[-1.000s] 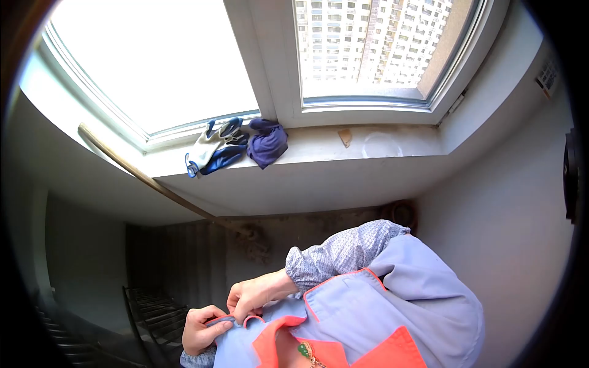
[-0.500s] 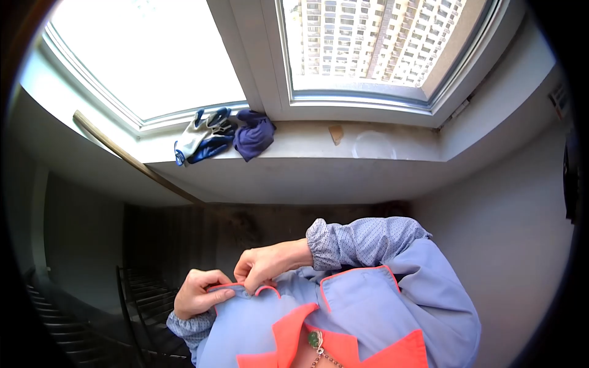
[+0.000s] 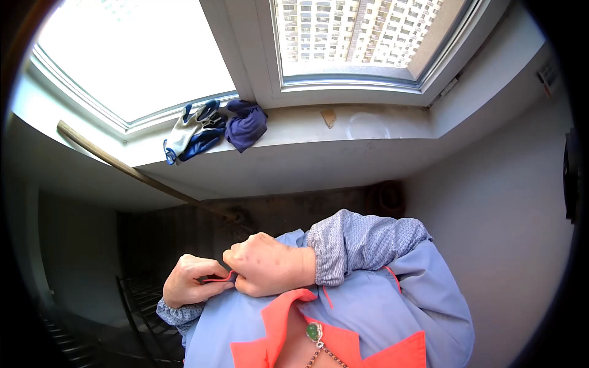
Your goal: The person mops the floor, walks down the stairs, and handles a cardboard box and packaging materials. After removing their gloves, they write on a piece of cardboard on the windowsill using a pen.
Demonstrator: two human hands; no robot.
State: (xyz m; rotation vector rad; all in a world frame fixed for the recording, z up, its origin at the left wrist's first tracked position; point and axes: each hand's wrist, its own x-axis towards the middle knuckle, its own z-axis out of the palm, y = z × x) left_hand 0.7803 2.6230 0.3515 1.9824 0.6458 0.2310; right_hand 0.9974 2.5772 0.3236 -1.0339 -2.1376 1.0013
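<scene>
A light-blue jacket [image 3: 230, 325] with red collar and trim covers the torso. At its front, my left hand [image 3: 191, 281] pinches the red-trimmed edge between thumb and fingers. Touching the same edge from the right, my right hand [image 3: 270, 265] is closed, knuckles up, with its fingertips folded around the cloth and mostly hidden. A patterned grey-blue sleeve cover [image 3: 365, 242] bunches at the right wrist. A green pendant [image 3: 314, 332] hangs at the neck.
Blue-and-white gloves [image 3: 195, 132] and a purple cloth [image 3: 245, 126] lie on the windowsill [image 3: 405, 122], near a small brown scrap [image 3: 329, 118]. A wooden pole [image 3: 126, 168] leans at the left. A dark rack [image 3: 144, 300] stands low left; a brown pot [image 3: 386, 197] sits below the sill.
My right hand has rolled over so its back faces up, and its fingers are more hidden. My left hand keeps its pinch on the edge. The view has shifted slightly.
</scene>
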